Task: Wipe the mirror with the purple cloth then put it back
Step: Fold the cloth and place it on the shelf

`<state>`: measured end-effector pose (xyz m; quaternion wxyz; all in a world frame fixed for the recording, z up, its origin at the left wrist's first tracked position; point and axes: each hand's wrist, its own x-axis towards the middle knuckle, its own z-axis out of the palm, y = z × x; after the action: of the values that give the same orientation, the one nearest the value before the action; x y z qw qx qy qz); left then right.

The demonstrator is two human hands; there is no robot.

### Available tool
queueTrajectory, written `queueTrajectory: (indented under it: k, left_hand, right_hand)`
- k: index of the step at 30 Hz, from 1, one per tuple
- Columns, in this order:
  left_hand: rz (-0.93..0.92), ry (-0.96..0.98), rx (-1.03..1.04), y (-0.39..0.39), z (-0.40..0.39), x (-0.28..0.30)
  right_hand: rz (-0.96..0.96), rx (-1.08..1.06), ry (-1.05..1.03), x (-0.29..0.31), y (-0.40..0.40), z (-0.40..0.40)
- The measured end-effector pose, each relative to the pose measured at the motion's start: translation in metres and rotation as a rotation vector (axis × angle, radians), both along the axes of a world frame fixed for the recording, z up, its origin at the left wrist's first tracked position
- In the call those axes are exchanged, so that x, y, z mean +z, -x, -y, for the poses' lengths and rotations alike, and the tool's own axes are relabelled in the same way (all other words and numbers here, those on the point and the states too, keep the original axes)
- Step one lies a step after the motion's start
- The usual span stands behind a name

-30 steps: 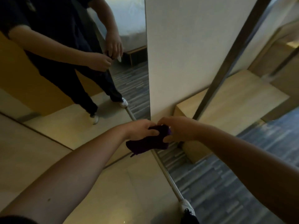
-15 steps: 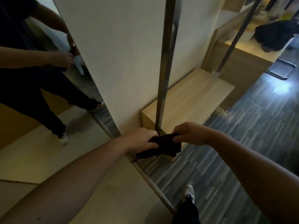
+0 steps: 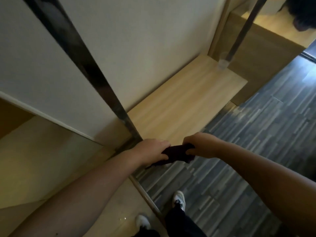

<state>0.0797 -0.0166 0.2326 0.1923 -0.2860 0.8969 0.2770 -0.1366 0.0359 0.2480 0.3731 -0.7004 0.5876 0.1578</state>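
The purple cloth [image 3: 176, 154] looks dark in this light and hangs bunched between both hands, low in front of me. My left hand [image 3: 152, 151] grips its left end and my right hand [image 3: 198, 145] pinches its right end. The cloth is held just above the near edge of a low wooden platform [image 3: 184, 106]. The mirror [image 3: 34, 147] fills the lower left; only its bottom part shows, reflecting pale floor, and my reflection is out of sight.
A dark metal post [image 3: 82, 65] rises from the platform's near corner, a second post [image 3: 239, 31] stands at the far end. A white wall panel [image 3: 145, 40] backs the platform. Grey plank floor [image 3: 248, 151] lies right. My shoes [image 3: 178, 200] are below; a dark object [image 3: 302, 12] sits top right.
My view has swung to the right, away from the mirror; my reflection has left the frame. Both hands keep the cloth and have moved over the platform's near edge.
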Motion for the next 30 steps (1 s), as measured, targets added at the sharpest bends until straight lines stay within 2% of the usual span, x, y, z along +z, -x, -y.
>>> queueTrajectory:
  k: [5,10,15,20,22,24,26,28,30]
  left_hand:
    - [-0.017,0.021,0.099,0.013,0.012,-0.068]
    - [0.028,-0.045,0.151,0.015,0.031,-0.133]
    - [0.033,-0.131,0.195,0.015,0.059,-0.180]
    - [-0.019,-0.150,0.257,0.012,0.090,-0.204]
    - [-0.066,-0.063,0.274,0.012,0.097,-0.208]
    - [-0.180,0.267,0.231,0.012,0.098,-0.218]
    - [-0.220,0.570,0.185,0.013,0.093,-0.228]
    - [-0.235,0.676,0.198,0.014,0.084,-0.237]
    - [-0.208,0.652,0.210,0.011,0.070,-0.249]
  right_hand:
    - [0.020,-0.036,-0.023,-0.060,0.021,0.021]
    - [0.077,-0.109,-0.058,-0.123,0.029,0.036]
    - [0.076,-0.162,0.001,-0.168,0.027,0.062]
    - [0.066,-0.175,0.164,-0.196,0.028,0.091]
    - [0.068,-0.188,0.225,-0.206,0.028,0.098]
    - [0.062,-0.193,0.336,-0.215,0.026,0.103]
    - [0.037,-0.147,0.541,-0.225,0.024,0.102]
    - [-0.037,-0.037,0.698,-0.238,0.022,0.097]
    - [-0.072,0.086,0.681,-0.250,0.018,0.084]
